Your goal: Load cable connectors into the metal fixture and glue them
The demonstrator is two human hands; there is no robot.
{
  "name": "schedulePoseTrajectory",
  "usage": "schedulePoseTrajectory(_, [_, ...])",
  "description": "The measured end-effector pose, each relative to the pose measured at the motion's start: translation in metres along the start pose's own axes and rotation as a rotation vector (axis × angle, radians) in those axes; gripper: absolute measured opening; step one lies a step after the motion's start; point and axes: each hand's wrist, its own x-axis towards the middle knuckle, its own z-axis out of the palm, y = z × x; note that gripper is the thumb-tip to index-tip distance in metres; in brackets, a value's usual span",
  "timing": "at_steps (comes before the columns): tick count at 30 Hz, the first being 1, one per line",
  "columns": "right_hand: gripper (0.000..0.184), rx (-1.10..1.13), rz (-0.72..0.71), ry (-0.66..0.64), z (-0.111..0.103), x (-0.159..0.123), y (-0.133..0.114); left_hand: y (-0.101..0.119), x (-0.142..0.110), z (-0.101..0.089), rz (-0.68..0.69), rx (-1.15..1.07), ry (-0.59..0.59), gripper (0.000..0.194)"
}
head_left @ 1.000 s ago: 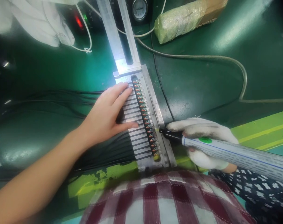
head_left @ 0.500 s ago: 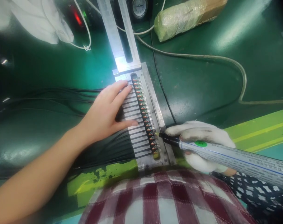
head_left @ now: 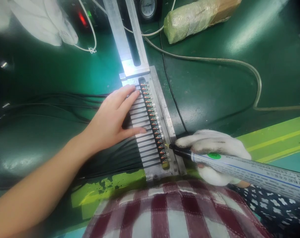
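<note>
Every visible slot of the metal fixture has a black wire, the ends lined up — which are finished, I can't tell. My left hand lies spread over the upper wires, hiding some; my gloved right hand pinches the labelled tube, nozzle near the row's lower part. Beyond lie a wrapped bundle and a grey cable.
</note>
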Motion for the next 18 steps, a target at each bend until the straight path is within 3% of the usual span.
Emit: schedulePoseTrajectory(18, [0.014,-0.001,0.016,0.037,0.0027,0.0002,0.0023,-0.0013,-0.0002,0.0004,0.008,0.007,0.001,0.095])
